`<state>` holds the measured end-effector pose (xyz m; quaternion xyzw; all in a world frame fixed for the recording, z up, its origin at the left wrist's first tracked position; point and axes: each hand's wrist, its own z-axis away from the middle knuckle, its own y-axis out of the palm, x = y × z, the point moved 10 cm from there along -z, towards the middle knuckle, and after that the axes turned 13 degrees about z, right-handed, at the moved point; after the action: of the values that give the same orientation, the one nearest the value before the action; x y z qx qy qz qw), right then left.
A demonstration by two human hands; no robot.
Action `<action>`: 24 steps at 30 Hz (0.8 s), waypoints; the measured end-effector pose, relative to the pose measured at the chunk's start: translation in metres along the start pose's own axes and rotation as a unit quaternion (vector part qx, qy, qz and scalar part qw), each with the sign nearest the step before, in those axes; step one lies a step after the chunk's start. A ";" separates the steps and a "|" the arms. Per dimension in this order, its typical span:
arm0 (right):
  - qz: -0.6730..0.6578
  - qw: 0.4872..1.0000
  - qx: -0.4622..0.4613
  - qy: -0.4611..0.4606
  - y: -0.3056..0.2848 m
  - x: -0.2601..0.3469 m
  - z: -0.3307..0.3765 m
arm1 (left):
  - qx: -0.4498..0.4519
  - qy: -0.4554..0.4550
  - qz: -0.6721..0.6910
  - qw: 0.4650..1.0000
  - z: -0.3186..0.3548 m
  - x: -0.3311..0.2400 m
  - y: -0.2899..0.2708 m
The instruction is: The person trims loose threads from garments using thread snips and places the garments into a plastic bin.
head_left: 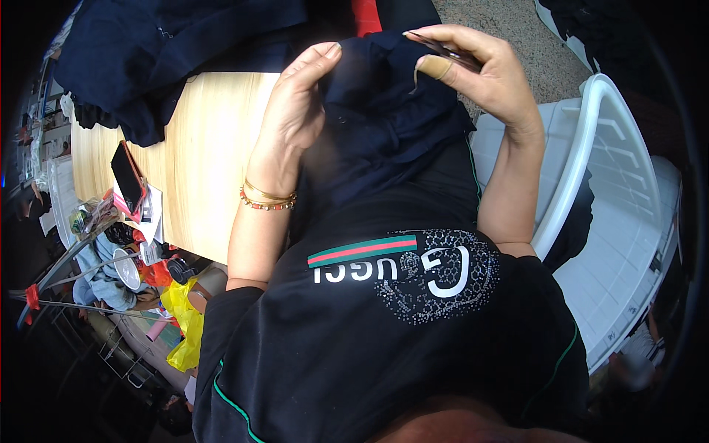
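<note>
White lettering [353,272] crosses the chest of the black shirt [354,347] at the lower middle of the frame, upside down as seen here, beneath a green-and-red stripe [362,251]. To its right, one large white letter-like emblem [452,273] stands among silvery dots (the boldest mark in view). Toward the left edge, a white sheet [151,214] carries dark marks too small to read. At the upper left, the navy cloth [221,33] bears a small pale marking [165,32], likewise illegible.
</note>
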<state>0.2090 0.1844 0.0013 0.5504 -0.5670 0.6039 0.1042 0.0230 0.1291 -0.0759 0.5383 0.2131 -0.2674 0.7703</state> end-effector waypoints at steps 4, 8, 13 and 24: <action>0.008 0.999 -0.042 -0.005 0.009 0.001 -0.006 | -0.025 -0.048 0.102 0.993 -0.006 0.011 -0.017; 0.129 0.989 -0.032 -0.059 0.024 0.006 -0.010 | -0.043 -0.093 0.165 0.981 -0.010 0.017 -0.024; 0.200 0.971 -0.065 -0.115 0.032 0.013 -0.010 | -0.004 -0.125 0.221 0.967 -0.010 0.022 -0.018; 0.246 0.955 -0.083 -0.143 0.034 0.011 -0.006 | -0.011 -0.118 0.188 0.975 -0.003 0.021 -0.014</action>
<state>0.1761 0.1725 -0.0072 0.4641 -0.7421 0.4762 -0.0843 0.0300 0.1242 -0.1001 0.5250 0.0187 -0.1775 0.8321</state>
